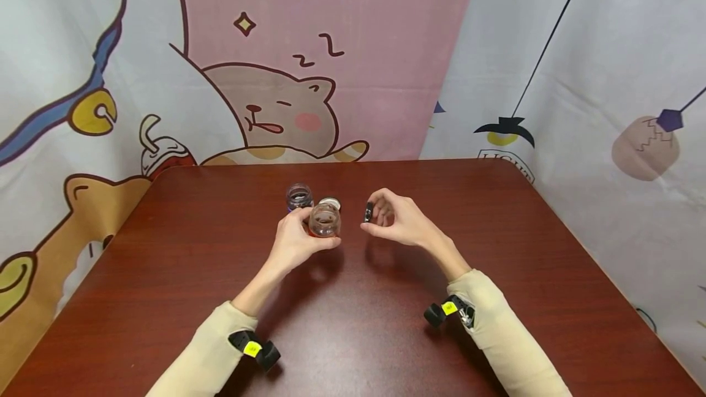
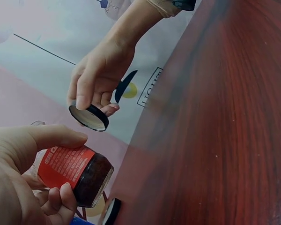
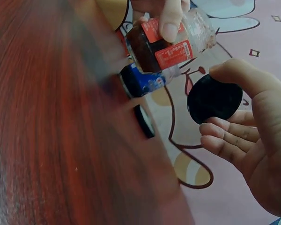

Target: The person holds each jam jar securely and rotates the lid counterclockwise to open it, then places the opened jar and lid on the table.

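My left hand point(image 1: 295, 242) grips a glass jar point(image 1: 325, 220) with a red label and dark contents, held above the table. Its mouth is uncovered, as the right wrist view shows on the red-labelled jar point(image 3: 166, 43). To the right, my right hand point(image 1: 401, 219) pinches a black lid point(image 3: 215, 99) by its rim between thumb and fingers. That lid point(image 2: 90, 117) shows a pale inner face in the left wrist view. Behind the left hand stands a second open jar point(image 1: 298, 195), blue-labelled point(image 3: 147, 80). Beside it another lid point(image 1: 330, 203) lies with its pale inside up.
A dark reddish wooden table point(image 1: 353, 336) lies under both hands. Along its back and sides hangs a cartoon-printed cloth point(image 1: 353, 29). Each forearm carries a black strapped device, one on the left sleeve point(image 1: 205, 348) and one on the right sleeve point(image 1: 513, 329).
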Tool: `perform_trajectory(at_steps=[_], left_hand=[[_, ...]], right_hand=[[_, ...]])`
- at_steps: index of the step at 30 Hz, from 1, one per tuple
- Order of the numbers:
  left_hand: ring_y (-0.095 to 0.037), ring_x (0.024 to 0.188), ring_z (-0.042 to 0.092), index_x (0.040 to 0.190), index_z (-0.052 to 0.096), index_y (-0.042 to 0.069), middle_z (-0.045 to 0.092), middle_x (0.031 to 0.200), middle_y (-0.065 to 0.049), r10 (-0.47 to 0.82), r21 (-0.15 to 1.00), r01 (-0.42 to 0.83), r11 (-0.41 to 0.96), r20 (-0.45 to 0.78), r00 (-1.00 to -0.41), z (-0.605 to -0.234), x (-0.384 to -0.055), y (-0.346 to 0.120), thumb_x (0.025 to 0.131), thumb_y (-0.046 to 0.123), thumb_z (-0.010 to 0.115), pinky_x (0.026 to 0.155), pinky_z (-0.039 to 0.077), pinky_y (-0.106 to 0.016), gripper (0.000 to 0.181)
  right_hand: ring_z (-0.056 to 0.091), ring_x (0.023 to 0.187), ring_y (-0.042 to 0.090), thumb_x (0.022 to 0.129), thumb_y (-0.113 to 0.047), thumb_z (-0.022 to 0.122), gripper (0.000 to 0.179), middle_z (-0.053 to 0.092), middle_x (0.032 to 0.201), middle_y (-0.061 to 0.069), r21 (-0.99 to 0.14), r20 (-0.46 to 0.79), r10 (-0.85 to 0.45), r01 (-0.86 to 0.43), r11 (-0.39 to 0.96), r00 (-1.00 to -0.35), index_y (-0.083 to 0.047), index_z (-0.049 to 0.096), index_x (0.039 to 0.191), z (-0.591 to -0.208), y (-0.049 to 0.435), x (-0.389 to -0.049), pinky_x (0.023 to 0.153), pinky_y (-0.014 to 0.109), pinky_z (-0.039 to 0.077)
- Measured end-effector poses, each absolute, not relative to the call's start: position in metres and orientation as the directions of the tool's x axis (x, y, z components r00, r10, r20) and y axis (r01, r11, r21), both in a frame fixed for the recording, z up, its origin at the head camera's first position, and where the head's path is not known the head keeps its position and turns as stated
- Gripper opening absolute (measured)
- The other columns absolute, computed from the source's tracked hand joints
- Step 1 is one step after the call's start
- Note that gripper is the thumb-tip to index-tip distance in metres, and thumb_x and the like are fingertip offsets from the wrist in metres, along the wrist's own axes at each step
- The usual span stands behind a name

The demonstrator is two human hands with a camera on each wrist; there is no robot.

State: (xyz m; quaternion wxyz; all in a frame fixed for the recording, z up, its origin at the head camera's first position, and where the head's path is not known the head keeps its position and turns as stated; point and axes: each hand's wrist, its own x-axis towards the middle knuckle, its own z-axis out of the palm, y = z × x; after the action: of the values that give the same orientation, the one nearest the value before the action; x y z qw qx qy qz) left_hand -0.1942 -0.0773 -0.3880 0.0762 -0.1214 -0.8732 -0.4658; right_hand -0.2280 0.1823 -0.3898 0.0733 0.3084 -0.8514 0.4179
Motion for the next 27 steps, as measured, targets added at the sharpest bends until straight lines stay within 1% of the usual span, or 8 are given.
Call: perform_trajectory(at_steps=[5,11,15,20,27], left_hand=[[-0.027,0.1,0.064,0.109,0.073,0.006,0.072,0.101,-0.007,0.117,0.794,0.272,0.543,0.249,-0.961,-0.394,-0.197,-0.077,0.062,0.022,0.094,0.087,0.048,-0.043,0.053],[-0.028,0.101,0.064,0.112,0.072,0.004,0.072,0.103,-0.008,0.111,0.798,0.251,0.547,0.228,-0.967,-0.401,-0.201,-0.075,0.063,0.02,0.094,0.089,0.049,-0.044,0.056],[-0.029,0.102,0.065,0.113,0.071,0.003,0.073,0.103,-0.009,0.103,0.798,0.238,0.554,0.218,-0.97,-0.405,-0.203,-0.074,0.063,0.021,0.094,0.09,0.049,-0.044,0.058],[-0.03,0.102,0.065,0.113,0.071,0.003,0.073,0.101,-0.008,0.103,0.784,0.23,0.577,0.209,-0.972,-0.41,-0.206,-0.072,0.064,0.022,0.094,0.089,0.049,-0.045,0.058],[-0.032,0.102,0.065,0.114,0.071,0.003,0.073,0.101,-0.01,0.08,0.782,0.208,0.588,0.2,-0.977,-0.415,-0.207,-0.072,0.064,0.024,0.094,0.089,0.05,-0.046,0.059]], right_hand=[[0.064,0.072,0.016,0.081,-0.02,0.083,0.045,0.064,0.085,0.004,-0.686,0.325,-0.485,-0.556,0.469,-0.811,-0.006,0.056,0.114,-0.4,0.184,-0.236,0.066,0.035,0.056],[0.065,0.073,0.015,0.079,-0.014,0.082,0.046,0.063,0.087,0.004,-0.692,0.261,-0.498,-0.52,0.5,-0.827,-0.004,0.054,0.113,-0.412,0.182,-0.242,0.068,0.029,0.056],[0.066,0.074,0.013,0.077,-0.012,0.083,0.047,0.063,0.089,0.006,-0.701,0.238,-0.49,-0.498,0.511,-0.839,-0.003,0.053,0.113,-0.416,0.179,-0.244,0.07,0.029,0.057],[0.067,0.075,0.013,0.077,-0.013,0.084,0.046,0.065,0.091,0.008,-0.719,0.213,-0.475,-0.466,0.515,-0.854,-0.002,0.053,0.111,-0.419,0.177,-0.245,0.071,0.029,0.057],[0.068,0.081,0.013,0.08,-0.02,0.085,0.046,0.067,0.096,0.007,-0.737,0.135,-0.473,-0.407,0.539,-0.871,-0.002,0.056,0.112,-0.424,0.178,-0.247,0.077,0.03,0.056]])
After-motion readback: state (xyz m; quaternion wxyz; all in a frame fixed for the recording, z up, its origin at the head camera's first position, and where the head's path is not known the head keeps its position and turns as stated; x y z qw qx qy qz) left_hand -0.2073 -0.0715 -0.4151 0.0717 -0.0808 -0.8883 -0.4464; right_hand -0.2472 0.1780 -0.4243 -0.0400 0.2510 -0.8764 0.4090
